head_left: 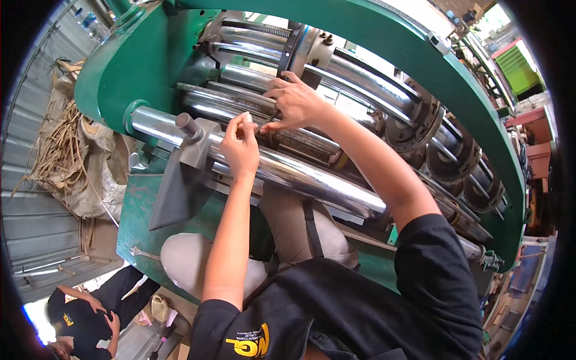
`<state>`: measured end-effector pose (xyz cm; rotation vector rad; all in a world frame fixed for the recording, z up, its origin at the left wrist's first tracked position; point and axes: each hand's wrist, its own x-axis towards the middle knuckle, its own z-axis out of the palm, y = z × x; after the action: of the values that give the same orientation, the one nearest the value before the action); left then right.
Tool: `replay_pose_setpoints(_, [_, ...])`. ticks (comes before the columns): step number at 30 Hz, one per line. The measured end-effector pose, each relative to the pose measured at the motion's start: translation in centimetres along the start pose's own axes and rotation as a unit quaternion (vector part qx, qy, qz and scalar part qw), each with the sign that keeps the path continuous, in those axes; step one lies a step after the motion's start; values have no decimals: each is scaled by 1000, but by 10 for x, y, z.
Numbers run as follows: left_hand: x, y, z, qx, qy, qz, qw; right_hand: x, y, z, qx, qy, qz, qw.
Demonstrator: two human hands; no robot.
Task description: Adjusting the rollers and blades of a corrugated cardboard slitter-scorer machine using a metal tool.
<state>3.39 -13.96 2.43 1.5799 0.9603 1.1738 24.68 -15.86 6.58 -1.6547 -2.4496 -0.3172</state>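
Observation:
My left hand (241, 147) is raised over the thick polished bar (288, 171) at the front of a green-framed machine, its thumb and fingertips pinched together. A tiny dark bit seems to show at those fingertips, too small to name. Just to the right and farther in, my right hand (297, 105) reaches over the inner rollers (246, 102), thumb and fingers apart. Its thumb points toward the left fingertips, while its upper fingers are near a dark ring (292, 51) around the shafts. Brownish grease or rust coats the roller (306, 144) below my right hand.
A grey block with a round-headed pin (189, 127) sits on the front bar, a dark plate hanging below. The curved green frame (384, 24) arches over the far side. A wrench (144, 254) lies on the green base. Sacks (90, 174) stand left; another person (84, 318) is at lower left.

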Motion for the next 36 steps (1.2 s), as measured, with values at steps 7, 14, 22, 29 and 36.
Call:
replay_pose_setpoints(7, [24, -2, 19, 7, 92, -133, 987, -2, -2, -18, 34, -171, 169, 970])
replay_pose_setpoints(14, [34, 1, 51, -70, 305, -116, 943, -25, -7, -15, 38, -83, 235, 968])
replay_pose_setpoints(22, [49, 0, 37, 4, 198, -48, 979, -18, -35, -12, 28, 6, 255, 966])
replay_pose_setpoints(29, [18, -21, 27, -243, 98, -37, 964, -12, -5, -39, 143, 31, 182, 972])
replay_pose_setpoints(36, [-16, -39, 7, 280, -36, 197, 939, -31, 38, -220, 96, 154, 191, 965])
